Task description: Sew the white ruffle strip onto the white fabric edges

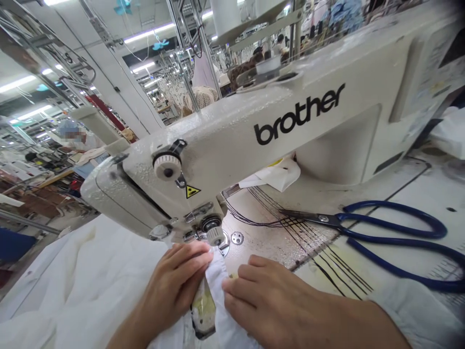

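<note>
White fabric lies under the head of a white Brother sewing machine, spreading to the left and toward me. My left hand pinches a fold of this fabric just in front of the presser foot. My right hand has its fingers pressed together on the same fold, right beside the left. Between both hands a small yellowish label or strip shows on the cloth. The needle itself is hidden behind my fingers.
Large blue-handled scissors lie on the machine table to the right, blades pointing left. Black guide lines mark the table bed. A white cloth scrap sits under the machine arm. Another worker sits far left among other workstations.
</note>
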Demonstrator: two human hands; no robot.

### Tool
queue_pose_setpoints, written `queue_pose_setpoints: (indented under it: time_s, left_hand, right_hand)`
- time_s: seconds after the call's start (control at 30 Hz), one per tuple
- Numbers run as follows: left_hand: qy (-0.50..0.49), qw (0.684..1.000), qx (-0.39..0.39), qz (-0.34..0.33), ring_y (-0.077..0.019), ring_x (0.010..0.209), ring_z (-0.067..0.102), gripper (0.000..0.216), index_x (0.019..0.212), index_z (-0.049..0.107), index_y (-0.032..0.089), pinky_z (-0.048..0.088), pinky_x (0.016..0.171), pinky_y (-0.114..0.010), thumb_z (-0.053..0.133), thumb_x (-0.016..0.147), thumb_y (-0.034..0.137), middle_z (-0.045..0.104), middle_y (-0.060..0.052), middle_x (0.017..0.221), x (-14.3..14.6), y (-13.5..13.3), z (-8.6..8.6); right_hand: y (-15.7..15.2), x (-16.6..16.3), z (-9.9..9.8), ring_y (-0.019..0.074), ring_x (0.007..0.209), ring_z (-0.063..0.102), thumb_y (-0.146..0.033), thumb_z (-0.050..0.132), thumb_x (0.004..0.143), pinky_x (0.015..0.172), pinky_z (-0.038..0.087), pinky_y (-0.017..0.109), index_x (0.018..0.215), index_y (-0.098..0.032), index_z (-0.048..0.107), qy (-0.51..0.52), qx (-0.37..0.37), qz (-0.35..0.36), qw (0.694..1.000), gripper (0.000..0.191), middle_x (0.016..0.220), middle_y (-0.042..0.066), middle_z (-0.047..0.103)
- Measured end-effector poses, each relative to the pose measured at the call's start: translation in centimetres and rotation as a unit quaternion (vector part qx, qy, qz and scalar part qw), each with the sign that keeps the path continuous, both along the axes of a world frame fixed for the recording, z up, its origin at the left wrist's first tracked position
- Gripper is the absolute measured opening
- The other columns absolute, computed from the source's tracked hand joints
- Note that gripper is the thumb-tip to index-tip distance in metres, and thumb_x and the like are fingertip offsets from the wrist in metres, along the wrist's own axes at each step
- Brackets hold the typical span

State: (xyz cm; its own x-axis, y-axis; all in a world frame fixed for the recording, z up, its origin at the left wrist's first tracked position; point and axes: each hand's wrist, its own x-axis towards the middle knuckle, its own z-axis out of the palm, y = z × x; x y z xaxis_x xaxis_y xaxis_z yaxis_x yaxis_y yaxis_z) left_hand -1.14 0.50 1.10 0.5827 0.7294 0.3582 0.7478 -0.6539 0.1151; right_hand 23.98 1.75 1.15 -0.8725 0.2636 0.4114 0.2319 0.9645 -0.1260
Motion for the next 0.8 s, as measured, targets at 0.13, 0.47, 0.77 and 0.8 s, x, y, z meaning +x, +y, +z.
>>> queue_pose_setpoints:
  time_s: [0.13, 0.47, 0.77, 0.8]
  left_hand:
    - [-0.008, 0.999, 0.004, 0.043, -0.016, 0.104, 0.062, 0.029, 0.111, 0.062, 0.023, 0.051, 0.09, -0.028, 0.053, 0.088, 0.008, 0.066, -0.005, 0.115, 0.8, -0.7, -0.1]
    - [-0.041, 0.998, 0.008, 0.044, -0.0147, 0.111, 0.057, 0.029, 0.112, 0.06, 0.018, 0.048, 0.099, -0.026, 0.051, 0.088, 0.004, 0.063, -0.008, 0.116, 1.8, -2.7, -1.3]
    - [-0.034, 0.998, 0.001, 0.059, -0.0136, 0.111, 0.058, 0.029, 0.112, 0.06, 0.022, 0.047, 0.099, -0.028, 0.05, 0.09, 0.006, 0.065, -0.004, 0.116, 0.8, -0.8, -1.2]
    - [-0.032, 0.997, 0.007, 0.069, -0.0136, 0.108, 0.059, 0.028, 0.111, 0.06, 0.023, 0.048, 0.097, -0.028, 0.05, 0.09, 0.007, 0.066, -0.003, 0.114, 0.5, -0.5, -1.3]
  right_hand:
    - [0.0, 0.1, 0.0, 0.0207, 0.089, 0.06, -0.007, 0.052, 0.095, 0.076, 0.047, 0.034, 0.11, -0.01, 0.064, 0.002, -0.005, -0.011, 1.0, 0.02, 0.11, 0.007, 0.067]
    - [-0.3, 0.2, -0.8, 0.0221, 0.081, 0.059, -0.009, 0.053, 0.093, 0.078, 0.046, 0.036, 0.107, -0.01, 0.066, 0.013, 0.025, -0.001, 1.0, 0.018, 0.104, 0.007, 0.069]
    - [0.4, -1.3, -1.8, 0.0202, 0.079, 0.049, -0.005, 0.054, 0.091, 0.073, 0.041, 0.034, 0.091, -0.015, 0.058, 0.009, -0.056, -0.041, 0.998, 0.01, 0.094, 0.002, 0.063]
    - [0.5, -1.5, -2.0, 0.0199, 0.079, 0.048, -0.004, 0.054, 0.09, 0.072, 0.041, 0.034, 0.091, -0.015, 0.057, 0.014, -0.064, -0.044, 0.997, 0.011, 0.096, 0.003, 0.062]
